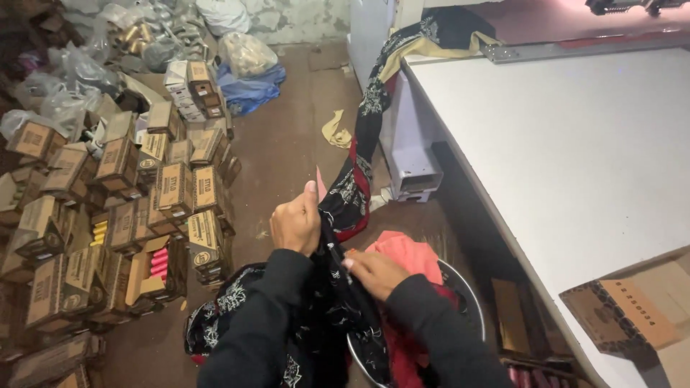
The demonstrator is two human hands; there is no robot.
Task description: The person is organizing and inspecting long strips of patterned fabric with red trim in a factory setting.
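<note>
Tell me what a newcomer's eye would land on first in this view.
First, the long black patterned cloth with red and yellow trim, draped from the white table at right down to the left hand and right hand, which both grip it at centre. Next, the heap of small brown cardboard boxes across the floor at left. A pink cloth lies under the hands.

Both arms w/ long black sleeves, hands bare.
</note>
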